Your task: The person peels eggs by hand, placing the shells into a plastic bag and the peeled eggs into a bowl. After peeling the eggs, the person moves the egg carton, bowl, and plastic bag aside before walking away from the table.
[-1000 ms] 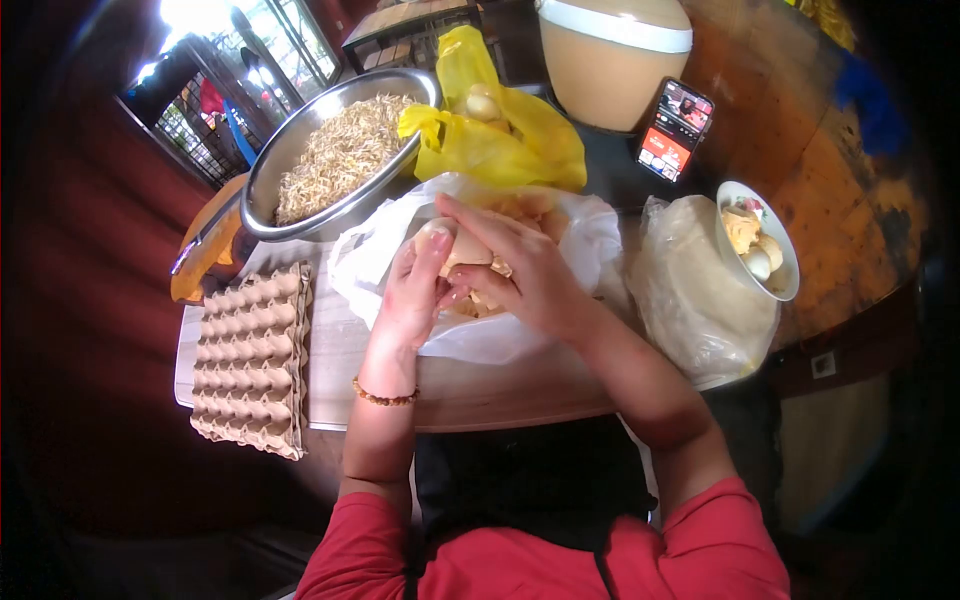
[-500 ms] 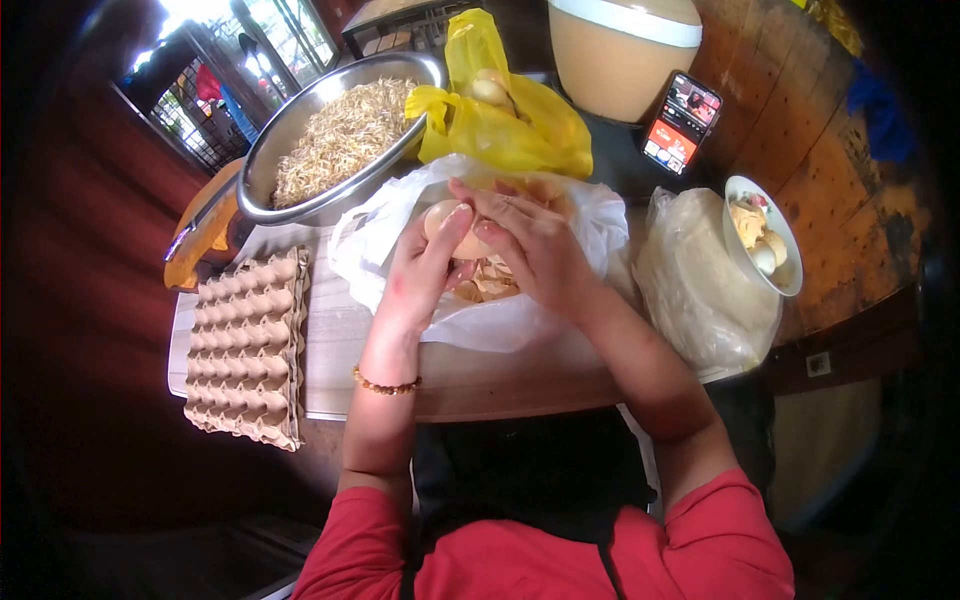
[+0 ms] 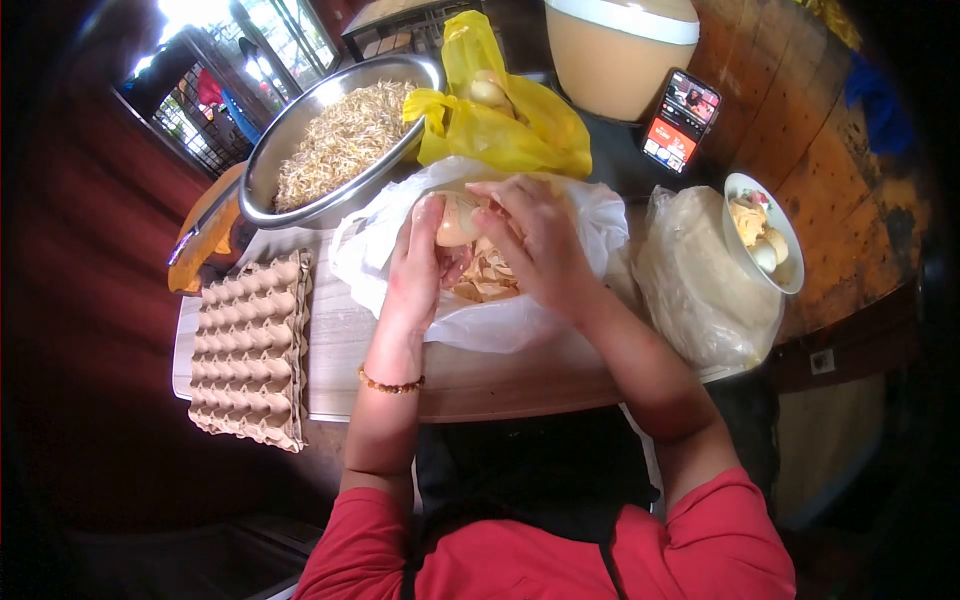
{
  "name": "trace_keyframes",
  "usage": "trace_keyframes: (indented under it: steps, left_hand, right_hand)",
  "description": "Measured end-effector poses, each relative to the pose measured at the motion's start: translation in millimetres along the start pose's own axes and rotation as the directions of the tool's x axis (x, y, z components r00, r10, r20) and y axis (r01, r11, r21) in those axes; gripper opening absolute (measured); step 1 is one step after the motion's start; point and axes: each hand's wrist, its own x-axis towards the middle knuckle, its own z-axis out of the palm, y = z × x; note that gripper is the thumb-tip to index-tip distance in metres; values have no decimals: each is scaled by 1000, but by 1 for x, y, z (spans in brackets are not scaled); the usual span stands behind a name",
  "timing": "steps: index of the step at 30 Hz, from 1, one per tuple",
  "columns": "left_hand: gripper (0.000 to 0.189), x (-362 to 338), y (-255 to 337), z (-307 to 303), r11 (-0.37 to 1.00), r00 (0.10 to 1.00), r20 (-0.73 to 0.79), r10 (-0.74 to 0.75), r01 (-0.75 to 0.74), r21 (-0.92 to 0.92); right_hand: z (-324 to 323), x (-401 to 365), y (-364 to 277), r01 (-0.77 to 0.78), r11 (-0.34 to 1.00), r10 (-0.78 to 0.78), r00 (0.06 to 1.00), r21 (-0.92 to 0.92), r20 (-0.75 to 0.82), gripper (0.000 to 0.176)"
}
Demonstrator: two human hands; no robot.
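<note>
In my left hand is a pale, partly peeled egg, with the thumb lying along its side and the other fingers behind and below it. My right hand has its curled fingers at the egg's right side and top, gripping its surface. Both hands are over an opened white plastic bag, where broken brown eggshell pieces lie heaped. Part of the right fingertips is hidden behind the egg.
Behind the bag are a steel bowl of bean sprouts and a yellow bag with eggs. Egg trays are left; a phone, clear plastic bag and white bowl with egg stand right.
My right hand has lifted and opened away from the left thumb, so more of the egg shows. The left hand has shifted slightly left and still holds it.
</note>
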Motion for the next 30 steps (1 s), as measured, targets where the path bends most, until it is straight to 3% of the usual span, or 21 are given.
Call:
trace_keyframes:
  steps: [1,3,6,8,9,12,15,18,22,24,26,28,30]
  left_hand:
    - [30,-1,0,3,997,999,-26,26,-24,74]
    - [30,-5,1,9,988,997,-50,51,-43,147]
    - [29,-7,0,14,960,995,-66,79,-58,274]
    - [27,-3,-5,13,899,957,-71,282,-238,369]
    - [27,-4,-4,13,899,957,-70,283,-239,368]
    - [25,-5,-3,14,924,966,-83,244,-205,323]
    - [24,-4,-5,12,893,954,-3,299,-279,353]
    - [23,-8,-1,17,906,960,-28,279,-254,338]
    - [32,-5,-5,8,964,985,-40,169,-157,214]
    - [38,-4,-4,8,979,992,-14,129,-125,159]
    - [34,-8,2,21,986,998,-63,14,-25,-165]
    - [35,-7,2,27,979,994,-103,47,-67,-193]
    - [37,-7,0,28,970,986,-145,78,-109,-219]
  right_hand:
    - [2,-1,-2,-1,1000,1,1000,0,0,27]
    - [8,-3,-4,-87,967,89,996,241,3,26]
    - [12,-3,0,-35,946,59,996,321,-65,24]
    - [17,-5,3,-61,930,91,994,362,-66,24]
    - [18,-6,4,-86,912,122,990,402,-65,23]
    - [16,-6,0,-135,920,169,984,368,-60,23]
    - [14,-7,-4,-213,928,239,970,305,-50,21]
    - [16,-7,-3,-206,936,237,968,284,-81,21]
    - [13,-6,-3,-253,918,283,958,306,-55,22]
    - [13,-5,-3,-289,865,333,942,410,-39,23]
    - [10,-5,-3,-304,864,342,939,401,-24,23]
    - [10,-5,-2,-318,864,351,936,389,-15,24]
    - [15,-5,-1,-115,929,172,976,353,-136,25]
